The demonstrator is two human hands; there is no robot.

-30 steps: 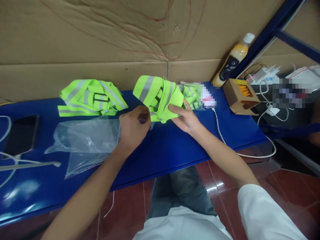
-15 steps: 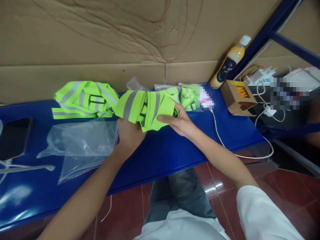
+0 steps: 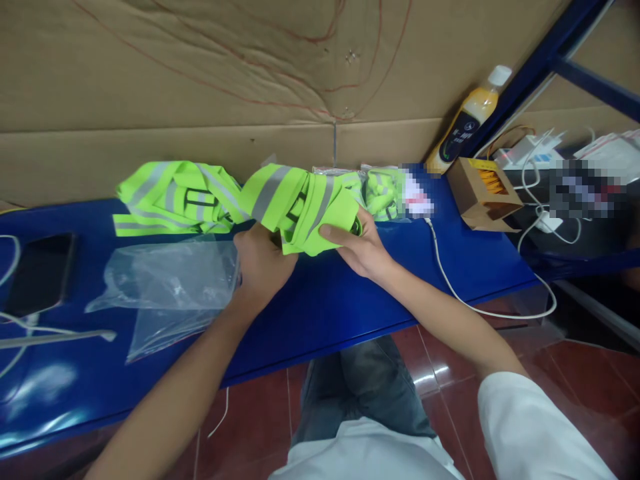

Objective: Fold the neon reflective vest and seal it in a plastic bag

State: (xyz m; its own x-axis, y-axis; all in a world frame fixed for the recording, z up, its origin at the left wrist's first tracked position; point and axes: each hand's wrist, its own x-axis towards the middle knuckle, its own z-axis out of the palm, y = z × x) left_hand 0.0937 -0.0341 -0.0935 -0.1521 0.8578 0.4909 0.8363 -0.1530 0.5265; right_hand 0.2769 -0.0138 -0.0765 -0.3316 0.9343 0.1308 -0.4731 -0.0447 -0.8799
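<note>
Blue shelf (image 3: 350, 300) against cardboard: both hands clamp a folded reflective vest (image 3: 300, 203), left hand (image 3: 263, 263) beneath, right hand (image 3: 363, 247) at its end. Another vest (image 3: 170, 197) lies finished; empty plastic bags (image 3: 165, 287) wait alongside.

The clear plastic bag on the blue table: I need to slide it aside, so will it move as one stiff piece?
Probably not: the clear plastic bag lies crumpled and wrinkled, so it likely flops. It looks thin, so likely very light, and may slide easily on the glossy blue table.
</note>
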